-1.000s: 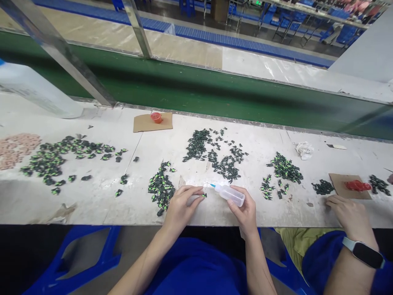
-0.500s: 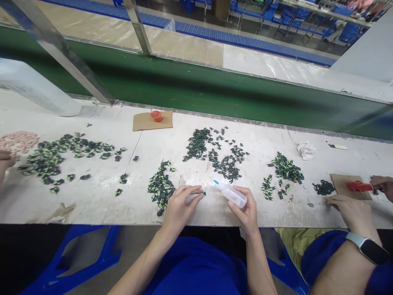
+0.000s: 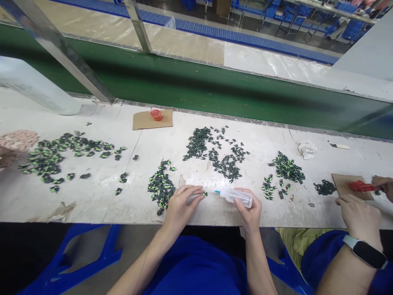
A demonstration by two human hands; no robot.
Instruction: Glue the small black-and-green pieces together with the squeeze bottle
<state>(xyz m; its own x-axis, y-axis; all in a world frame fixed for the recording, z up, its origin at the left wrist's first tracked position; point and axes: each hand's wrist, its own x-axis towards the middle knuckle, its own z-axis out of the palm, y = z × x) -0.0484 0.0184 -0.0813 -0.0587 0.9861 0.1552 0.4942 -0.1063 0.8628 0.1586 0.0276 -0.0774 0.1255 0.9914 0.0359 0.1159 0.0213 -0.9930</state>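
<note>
Cardboard [image 3: 139, 122] bearing a red cup [image 3: 156, 115] lies on the table [image 3: 95, 205], beyond and well left of the squeeze bottle [image 3: 239, 198]. Nearer the bottle, on its left, sits a heap of black-and-green parts [image 3: 161, 188]. The left hand [image 3: 181, 205] has one small part [image 3: 205, 194] pinched in its grip, just left of the bottle's blue tip [image 3: 217, 192]. Dark pieces [image 3: 227, 167] spread beyond the bottle. The right hand [image 3: 251, 209] wraps its grip around the bottle, holding it nearly level. Right of the bottle lies another black-and-green pile [image 3: 287, 168].
</note>
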